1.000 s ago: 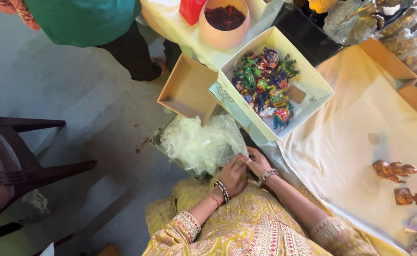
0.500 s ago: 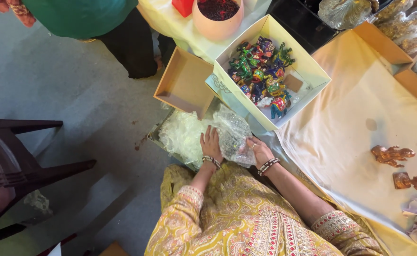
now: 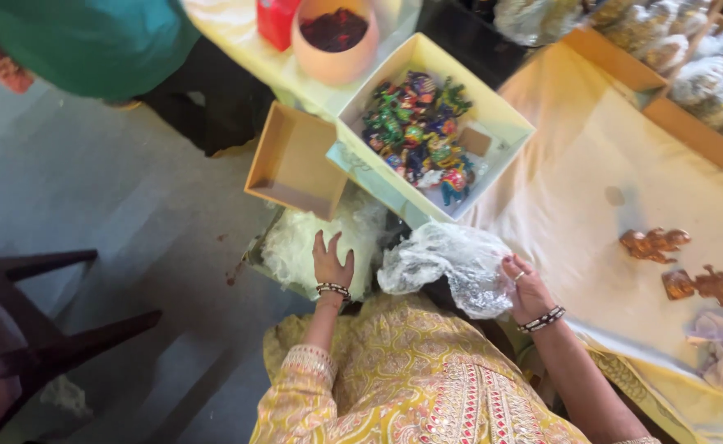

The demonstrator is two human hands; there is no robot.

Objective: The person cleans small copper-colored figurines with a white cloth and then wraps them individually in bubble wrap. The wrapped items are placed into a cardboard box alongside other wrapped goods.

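lifted plastic wrap (image 3: 452, 265) now under right fingers (image 3: 516, 271).

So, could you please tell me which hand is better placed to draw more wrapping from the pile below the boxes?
Probably the left hand: it rests open on the pale wrapping pile, while the right hand already grips a clear plastic sheet over the cloth-covered table.

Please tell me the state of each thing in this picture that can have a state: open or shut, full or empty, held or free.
Left hand: open, flat on pale wrapping heap.
Right hand: grip closed on clear plastic sheet.
Clear plastic sheet: crumpled, lifted.
Yellow box: open, partly filled with colourful figurines.
Tan box: open, empty.
Round pot: open, dark red filling.
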